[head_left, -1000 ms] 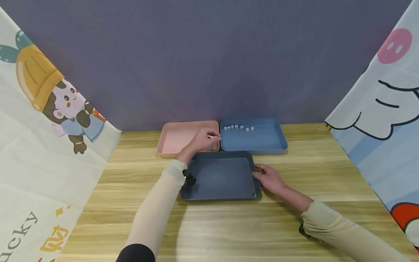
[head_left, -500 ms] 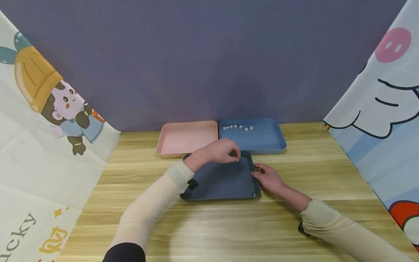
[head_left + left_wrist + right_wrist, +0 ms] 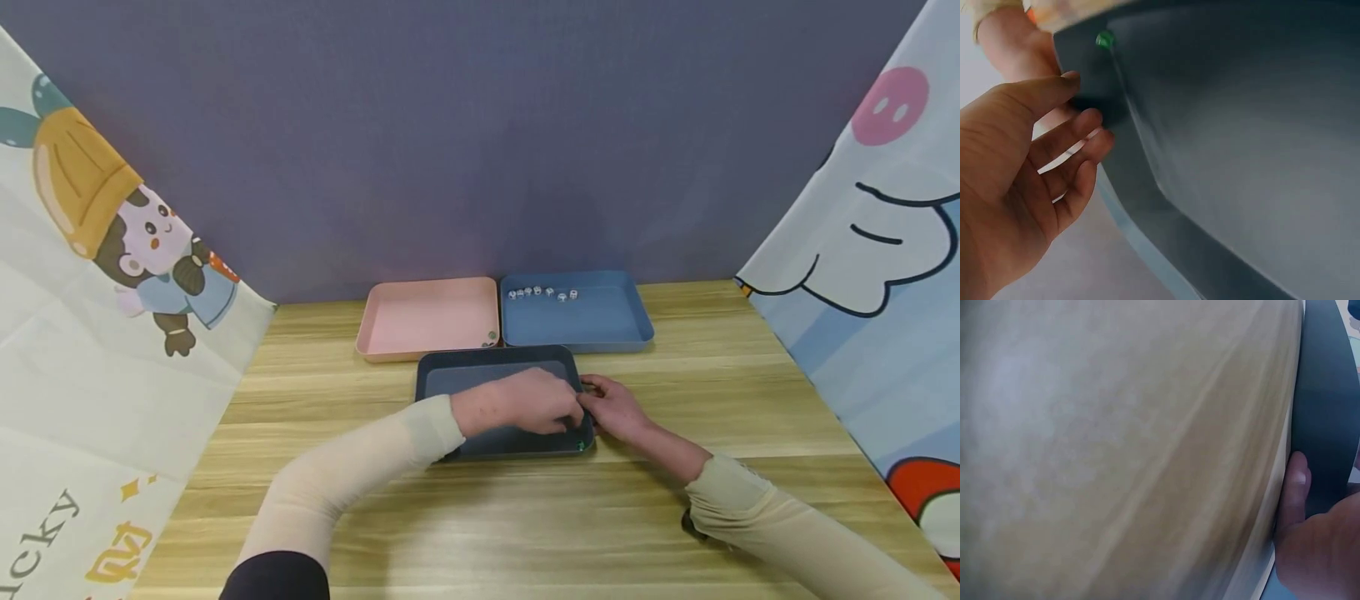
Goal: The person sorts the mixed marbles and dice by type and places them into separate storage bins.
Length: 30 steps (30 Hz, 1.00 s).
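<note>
My left hand (image 3: 534, 402) hovers over the right part of the dark grey-blue tray (image 3: 457, 379), holding nothing. In the left wrist view its thumb and loosely bent fingers are apart, close to the tray's wall. A small shiny green piece (image 3: 1105, 40) lies in the tray's near right corner, just beyond those fingertips. At the tray's right side, my right hand (image 3: 617, 412) holds the edge, with the thumb at the rim. One finger (image 3: 1298, 481) lies along the outer wall in the right wrist view.
Behind the dark tray stand a pink tray (image 3: 423, 317) and a blue tray (image 3: 600, 321). Small greenish pieces (image 3: 491, 336) sit in the pink tray's near right corner. Several white dice (image 3: 528, 292) line the blue tray's far left. A wooden tabletop (image 3: 697, 350) lies underneath.
My left hand has come from the pink tray's right corner, rightward and nearer, to the dark tray's right side. Its pinch has loosened, uncovering the pink tray's greenish pieces. The right hand stays put.
</note>
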Tool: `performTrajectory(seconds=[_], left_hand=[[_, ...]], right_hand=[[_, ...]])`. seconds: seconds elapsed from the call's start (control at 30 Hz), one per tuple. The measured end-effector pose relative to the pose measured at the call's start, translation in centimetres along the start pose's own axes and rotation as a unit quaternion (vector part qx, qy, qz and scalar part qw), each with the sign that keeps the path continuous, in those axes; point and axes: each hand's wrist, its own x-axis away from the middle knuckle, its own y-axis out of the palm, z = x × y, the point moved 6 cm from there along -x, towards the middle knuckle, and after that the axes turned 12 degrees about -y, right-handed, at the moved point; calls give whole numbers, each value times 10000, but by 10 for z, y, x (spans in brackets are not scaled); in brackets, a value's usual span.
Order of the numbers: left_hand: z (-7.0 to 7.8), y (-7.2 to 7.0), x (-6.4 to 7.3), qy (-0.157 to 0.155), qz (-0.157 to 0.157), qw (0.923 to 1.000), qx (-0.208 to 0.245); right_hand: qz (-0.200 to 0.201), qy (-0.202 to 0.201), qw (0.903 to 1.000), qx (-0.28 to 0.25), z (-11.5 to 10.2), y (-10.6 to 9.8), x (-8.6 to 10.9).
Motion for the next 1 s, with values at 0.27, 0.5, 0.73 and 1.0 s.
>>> performTrajectory(seconds=[0.27,0.5,0.73,1.0], left_hand=[[20,16,-6,394,-17,9985,-375],[24,23,-7,353,110,9978,-559],[22,26,-7,144,76,9989,-440],[13,24,-9,-56,18,9998,-213]], right_hand=[[39,-162,9998,96,1,-1,-2],[-42,-167,9998,-113,3,0,0],[46,-303,9994,190,3,-1,-1],[30,-210,9995,-213,4,-1,-1]])
